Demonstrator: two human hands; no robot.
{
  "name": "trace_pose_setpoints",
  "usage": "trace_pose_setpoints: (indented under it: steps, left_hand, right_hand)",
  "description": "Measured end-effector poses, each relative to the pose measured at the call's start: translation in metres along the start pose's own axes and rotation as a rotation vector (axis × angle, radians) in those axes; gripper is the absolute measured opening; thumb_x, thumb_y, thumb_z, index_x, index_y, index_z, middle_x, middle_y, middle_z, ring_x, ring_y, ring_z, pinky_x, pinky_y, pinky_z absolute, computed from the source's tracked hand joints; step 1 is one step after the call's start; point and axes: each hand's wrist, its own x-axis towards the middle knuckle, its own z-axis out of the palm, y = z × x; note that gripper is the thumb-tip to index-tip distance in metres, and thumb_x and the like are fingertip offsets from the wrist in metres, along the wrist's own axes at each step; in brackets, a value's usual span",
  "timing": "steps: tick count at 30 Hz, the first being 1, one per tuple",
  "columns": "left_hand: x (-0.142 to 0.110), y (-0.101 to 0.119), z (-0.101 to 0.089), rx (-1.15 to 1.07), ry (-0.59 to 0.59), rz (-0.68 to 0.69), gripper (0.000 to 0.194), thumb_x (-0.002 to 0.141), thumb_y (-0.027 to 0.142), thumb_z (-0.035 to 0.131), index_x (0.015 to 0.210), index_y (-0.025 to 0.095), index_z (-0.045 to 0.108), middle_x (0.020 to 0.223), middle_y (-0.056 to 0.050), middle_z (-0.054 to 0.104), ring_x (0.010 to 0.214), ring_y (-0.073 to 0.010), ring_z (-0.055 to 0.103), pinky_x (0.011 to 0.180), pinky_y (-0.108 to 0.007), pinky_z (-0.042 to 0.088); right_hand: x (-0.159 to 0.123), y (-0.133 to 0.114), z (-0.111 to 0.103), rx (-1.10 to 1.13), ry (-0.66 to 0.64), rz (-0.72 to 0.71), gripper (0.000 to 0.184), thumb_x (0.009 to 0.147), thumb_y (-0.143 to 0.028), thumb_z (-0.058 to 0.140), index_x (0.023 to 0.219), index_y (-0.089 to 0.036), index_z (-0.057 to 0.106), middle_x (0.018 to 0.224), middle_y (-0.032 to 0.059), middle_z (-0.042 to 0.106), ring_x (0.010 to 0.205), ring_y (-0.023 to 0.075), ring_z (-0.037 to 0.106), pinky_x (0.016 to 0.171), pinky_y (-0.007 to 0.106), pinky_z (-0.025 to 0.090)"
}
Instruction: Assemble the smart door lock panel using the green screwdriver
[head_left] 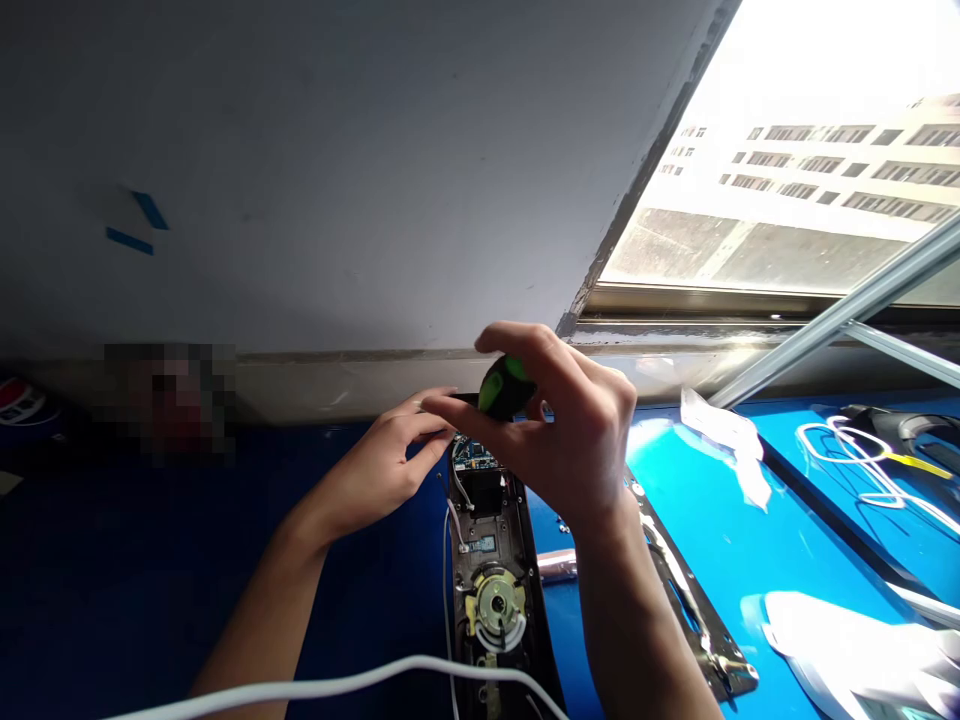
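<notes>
My right hand (570, 430) is closed round the black and green handle of a screwdriver (508, 388), above the far end of an opened electronic device (489, 540). The screwdriver's shaft and tip are hidden behind my hand. At the device's far left edge, my left hand (390, 455) has its thumb and fingers brought together; the fingertips are partly covered. Inside the long black casing show a blue circuit board (474, 456), a small blue module (481, 544) and a round metal speaker-like part (496, 604). Thin wires run along its left side.
A dark metal panel (686, 600) lies right of the device, with small screws (562, 525) and a shiny cylinder (557, 565) between. A white cable (360, 680) crosses the foreground. Farther right are plastic wrap (727, 440), a coiled white cable (862, 455) and a white object (847, 650).
</notes>
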Motion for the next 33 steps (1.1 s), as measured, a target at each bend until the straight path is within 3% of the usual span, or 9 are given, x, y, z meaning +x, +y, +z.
trace_pose_setpoints:
  steps: [5, 9, 13, 18, 20, 24, 29, 33]
  left_hand:
    - [0.001, 0.001, -0.001, -0.013, -0.02, 0.007, 0.027, 0.104, 0.03, 0.052, 0.117, 0.025, 0.076, 0.149, -0.006, 0.062, 0.137, -0.0286, 0.059, 0.117, -0.043, 0.049]
    - [0.001, 0.002, 0.001, -0.047, -0.003, -0.003, 0.027, 0.104, 0.032, 0.053, 0.117, 0.025, 0.076, 0.152, -0.006, 0.06, 0.141, -0.0296, 0.056, 0.119, -0.044, 0.048]
    - [0.0, 0.001, 0.002, -0.063, 0.005, -0.029, 0.027, 0.103, 0.034, 0.053, 0.117, 0.025, 0.075, 0.145, -0.006, 0.065, 0.143, -0.0316, 0.054, 0.118, -0.044, 0.049]
    - [0.001, 0.003, 0.002, 0.006, 0.012, -0.019, 0.028, 0.101, 0.03, 0.052, 0.113, 0.025, 0.077, 0.141, -0.006, 0.067, 0.142, -0.0338, 0.054, 0.117, -0.045, 0.049]
    - [0.002, 0.003, 0.001, 0.01, 0.011, 0.004, 0.029, 0.101, 0.028, 0.051, 0.114, 0.025, 0.077, 0.146, -0.006, 0.063, 0.144, -0.0333, 0.053, 0.119, -0.045, 0.047]
    - [0.002, 0.003, 0.0, -0.018, 0.007, -0.005, 0.03, 0.104, 0.031, 0.051, 0.121, 0.025, 0.075, 0.152, -0.006, 0.059, 0.146, -0.031, 0.05, 0.123, -0.045, 0.043]
    - [0.0, 0.001, 0.0, 0.005, 0.02, -0.034, 0.029, 0.102, 0.033, 0.053, 0.116, 0.025, 0.077, 0.158, -0.006, 0.055, 0.149, -0.032, 0.047, 0.123, -0.046, 0.042]
    - [0.001, -0.001, 0.0, 0.009, 0.009, -0.032, 0.03, 0.103, 0.036, 0.054, 0.121, 0.027, 0.076, 0.159, -0.005, 0.053, 0.149, -0.0318, 0.047, 0.123, -0.046, 0.042]
  right_hand:
    - [0.002, 0.002, -0.004, -0.042, 0.008, 0.05, 0.04, 0.08, -0.052, 0.087, 0.078, -0.023, 0.059, 0.064, -0.0062, 0.049, 0.055, 0.0085, 0.038, 0.051, 0.027, 0.034]
    - [0.003, 0.005, -0.013, 0.012, -0.109, 0.001, 0.031, 0.084, -0.042, 0.085, 0.082, -0.023, 0.06, 0.065, -0.0072, 0.051, 0.055, 0.0075, 0.039, 0.052, 0.026, 0.035]
    - [0.004, 0.005, -0.023, 0.158, -0.256, -0.015, 0.009, 0.092, -0.022, 0.073, 0.097, -0.024, 0.066, 0.077, -0.0045, 0.061, 0.063, 0.0079, 0.049, 0.061, 0.023, 0.043]
    - [0.006, 0.001, -0.031, 0.415, -0.441, 0.084, 0.041, 0.083, -0.007, 0.06, 0.121, -0.022, 0.062, 0.097, -0.0001, 0.071, 0.075, 0.0107, 0.062, 0.071, 0.024, 0.053]
    - [0.005, 0.0, -0.03, 0.368, -0.421, 0.107, 0.039, 0.079, -0.009, 0.065, 0.116, -0.022, 0.064, 0.095, -0.001, 0.071, 0.072, 0.0101, 0.06, 0.067, 0.023, 0.052]
    - [0.004, 0.0, -0.027, 0.238, -0.255, 0.138, 0.027, 0.079, -0.01, 0.074, 0.102, -0.023, 0.066, 0.081, -0.0056, 0.067, 0.063, 0.0071, 0.055, 0.063, 0.021, 0.05]
    - [0.004, -0.001, -0.031, 0.329, -0.357, 0.114, 0.055, 0.078, -0.004, 0.063, 0.129, -0.025, 0.06, 0.105, -0.0002, 0.073, 0.077, 0.0114, 0.066, 0.073, 0.026, 0.057]
    - [0.004, -0.001, -0.031, 0.256, -0.339, 0.107, 0.042, 0.083, -0.011, 0.07, 0.122, -0.026, 0.063, 0.103, -0.0006, 0.072, 0.072, 0.0104, 0.064, 0.07, 0.026, 0.057]
